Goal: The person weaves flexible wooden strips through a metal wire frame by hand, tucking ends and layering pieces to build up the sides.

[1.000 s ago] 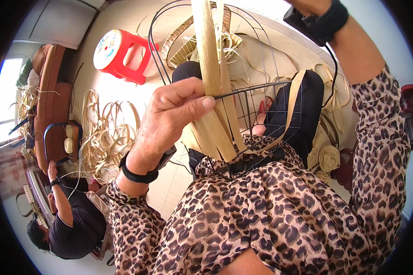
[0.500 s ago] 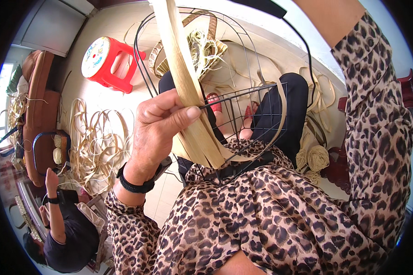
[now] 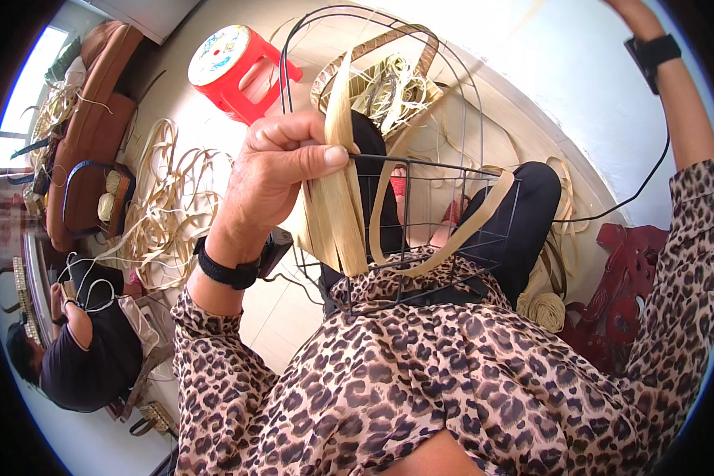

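Note:
My left hand point(image 3: 285, 166) pinches a flat tan strip point(image 3: 343, 214) between thumb and fingers at the left rim of a black wire basket frame point(image 3: 484, 238). More strips lie side by side below the thumb, covering that side of the frame. The frame rests on my lap, with its tall wire handle point(image 3: 481, 95) arching away from me. A loose strip point(image 3: 472, 230) loops through the frame. Far out at the upper right, my right hand point(image 3: 636, 14) is cut off by the picture edge. Its fingers are hidden, so whatever it holds is out of sight.
Ahead stands a red stool point(image 3: 242, 75) beside a basket of shredded strips point(image 3: 397, 91). Tangled strips point(image 3: 163, 206) cover the floor at left, near a brown sofa point(image 3: 95, 119). Another person point(image 3: 87, 353) works at lower left. A dark red carved wooden piece point(image 3: 623, 285) stands at right.
My right arm has swung outward to the right, and its wristband now shows. The strip above my left hand appears narrower, and the loose loop stands wider in the frame. My view has shifted.

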Tool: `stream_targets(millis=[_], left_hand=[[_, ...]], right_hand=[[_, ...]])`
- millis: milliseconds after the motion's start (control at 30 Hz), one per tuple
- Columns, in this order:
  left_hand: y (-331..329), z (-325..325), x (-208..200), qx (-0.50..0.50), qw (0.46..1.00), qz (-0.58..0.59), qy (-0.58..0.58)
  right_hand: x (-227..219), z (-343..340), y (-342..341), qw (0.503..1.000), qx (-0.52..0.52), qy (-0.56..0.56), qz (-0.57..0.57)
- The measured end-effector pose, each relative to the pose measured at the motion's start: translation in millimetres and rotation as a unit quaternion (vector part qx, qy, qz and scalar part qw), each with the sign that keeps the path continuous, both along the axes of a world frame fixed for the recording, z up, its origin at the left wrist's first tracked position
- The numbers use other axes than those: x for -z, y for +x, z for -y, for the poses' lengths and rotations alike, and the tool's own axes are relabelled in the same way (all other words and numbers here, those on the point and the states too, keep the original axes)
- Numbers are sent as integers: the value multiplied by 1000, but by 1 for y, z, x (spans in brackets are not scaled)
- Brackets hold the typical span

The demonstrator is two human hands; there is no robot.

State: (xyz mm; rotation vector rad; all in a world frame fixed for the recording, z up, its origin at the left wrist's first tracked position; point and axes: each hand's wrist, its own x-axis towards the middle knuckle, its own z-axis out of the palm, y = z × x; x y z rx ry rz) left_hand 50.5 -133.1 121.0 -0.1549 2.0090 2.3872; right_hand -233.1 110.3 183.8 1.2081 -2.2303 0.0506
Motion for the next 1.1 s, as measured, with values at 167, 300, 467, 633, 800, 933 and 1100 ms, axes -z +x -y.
stream_targets(millis=[167, 300, 467, 633, 800, 933, 1100], left_hand=[[3, -5, 11, 2, 999, 20, 38], [2, -3, 10, 10, 999, 23, 39], [-14, 27, 3, 0, 995, -19, 95], [-20, 39, 15, 69, 993, -53, 77], [-12, 9, 32, 43, 991, -27, 126], [-10, 3, 27, 63, 991, -46, 114], [-7, -3, 20, 63, 991, -59, 99]], right_hand=[[42, -20, -6, 935, -6, 198, 294], [65, -11, 26, 944, -15, 191, 269], [65, -19, 20, 946, 112, 8, 306], [42, -55, -10, 897, 192, -133, 376], [43, -33, 3, 909, 256, 232, 232], [51, -17, 50, 976, -40, 136, 167], [75, 54, 110, 717, -344, 204, 571]])
